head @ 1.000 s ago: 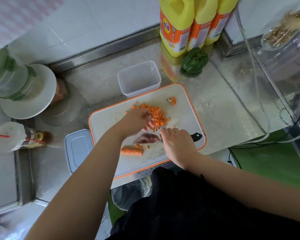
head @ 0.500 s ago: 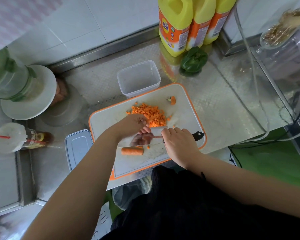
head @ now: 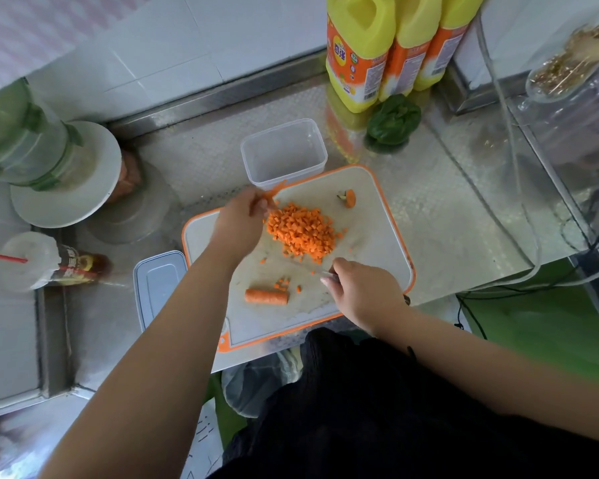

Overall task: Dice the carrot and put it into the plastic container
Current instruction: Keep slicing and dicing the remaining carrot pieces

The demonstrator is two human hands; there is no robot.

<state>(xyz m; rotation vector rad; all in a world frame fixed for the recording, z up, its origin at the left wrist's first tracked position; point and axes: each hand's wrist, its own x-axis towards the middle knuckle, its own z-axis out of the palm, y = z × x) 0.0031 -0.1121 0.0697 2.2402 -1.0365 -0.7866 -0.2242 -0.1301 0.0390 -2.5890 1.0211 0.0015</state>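
The cutting board point(head: 377, 216) lies on the tabletop point(head: 446, 202). At its 12 o'clock edge stands the plastic container point(head: 284, 152), with nothing in it. The diced pile point(head: 301, 233) sits mid-board. The uncut carrot piece point(head: 266, 296), long axis running 9 to 3 o'clock, lies at 8 o'clock from the right hand point(head: 363, 292), which grips a knife handle. The left hand point(head: 239, 219) pinches a carrot strip point(head: 275, 190) beside the container.

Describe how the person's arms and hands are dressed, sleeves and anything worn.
Both forearms are bare, with no sleeves in view. The left hand and right hand wear no gloves, and no rings or watch show. A black garment covers the torso below.
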